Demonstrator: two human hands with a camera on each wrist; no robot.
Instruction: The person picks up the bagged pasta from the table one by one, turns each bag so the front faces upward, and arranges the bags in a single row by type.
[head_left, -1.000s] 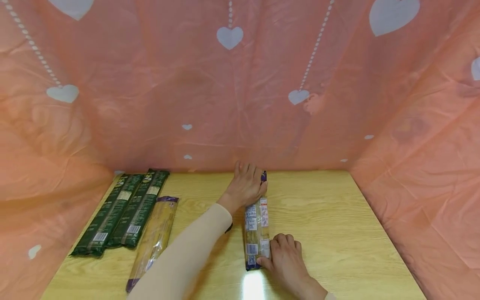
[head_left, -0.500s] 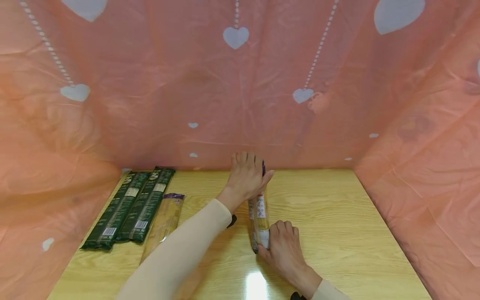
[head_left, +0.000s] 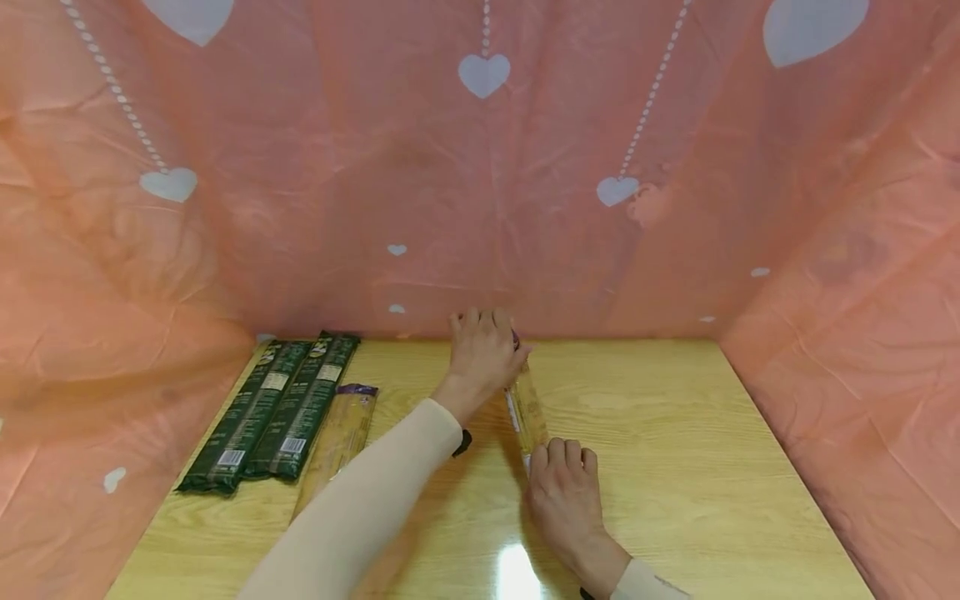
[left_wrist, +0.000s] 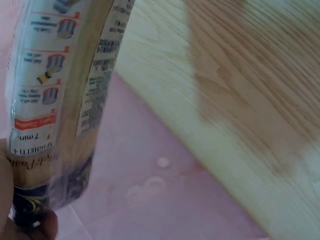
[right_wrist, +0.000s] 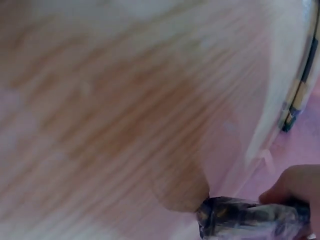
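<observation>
A clear packet of spaghetti (head_left: 528,414) with dark purple ends slants between both hands at the middle of the table. My left hand (head_left: 483,357) grips its far end from above, with the thumb along the right side. Round the near end, my right hand (head_left: 566,492) curls its fingers and covers that end in the head view. In the left wrist view the printed side of the spaghetti packet (left_wrist: 65,100) shows cooking pictures and "7 min". The right wrist view shows its dark end (right_wrist: 245,217) against the fingers (right_wrist: 295,187).
On the left of the wooden table (head_left: 667,433) lie two dark green packets (head_left: 243,425) (head_left: 307,408) side by side. Another clear spaghetti packet (head_left: 347,425) lies beside them, partly behind the left sleeve (head_left: 360,508). A pink cloth with hearts (head_left: 420,208) hangs around the back and sides.
The spaghetti packet has rolled from its printed face to its plain pasta side, and now slants. My right hand has moved forward and closed around the near end. The head view has shifted slightly.
</observation>
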